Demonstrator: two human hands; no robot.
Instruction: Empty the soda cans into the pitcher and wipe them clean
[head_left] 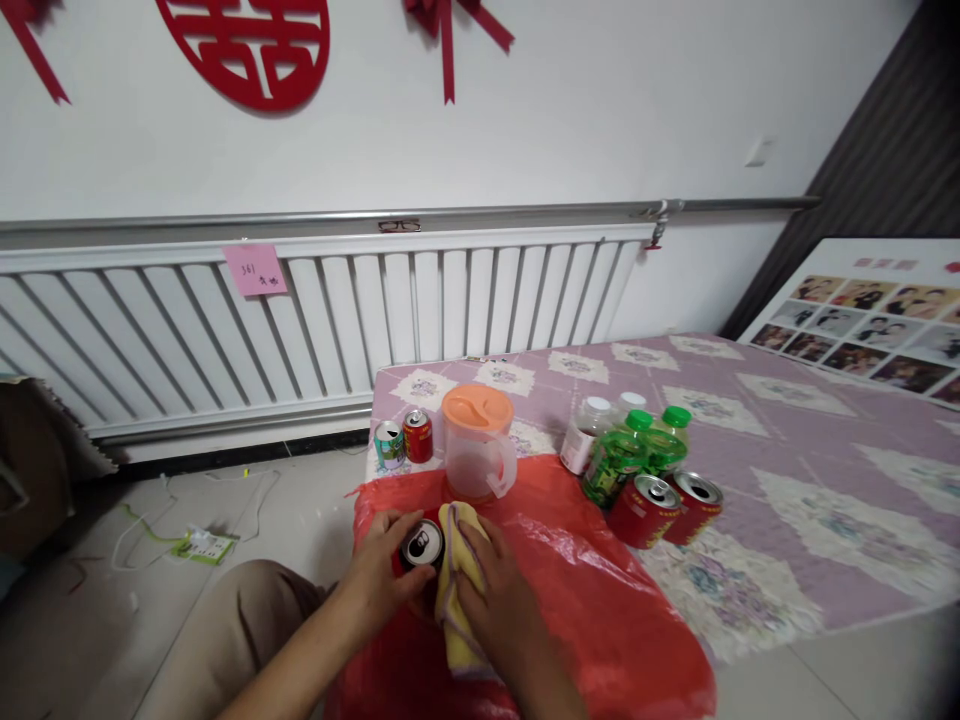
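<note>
My left hand (382,565) is wrapped round an opened drink can (422,545), its silver top facing up. In my right hand (499,590) is a folded yellow cloth (459,560) with purple edging, pressed against the can's right side. Both hands are over a red plastic sheet (592,610). Just beyond them stands a clear pitcher (469,465) with an orange lid. Behind and left of it are a teal can (389,447) and a small red can (418,437).
To the right stand two red cans (645,512), green-capped bottles (619,455) and white-capped bottles (585,437). A patterned purple cloth (810,450) covers the table. Behind runs a white radiator (450,305) with a pink note (255,270). Cables (202,545) lie on the floor at left.
</note>
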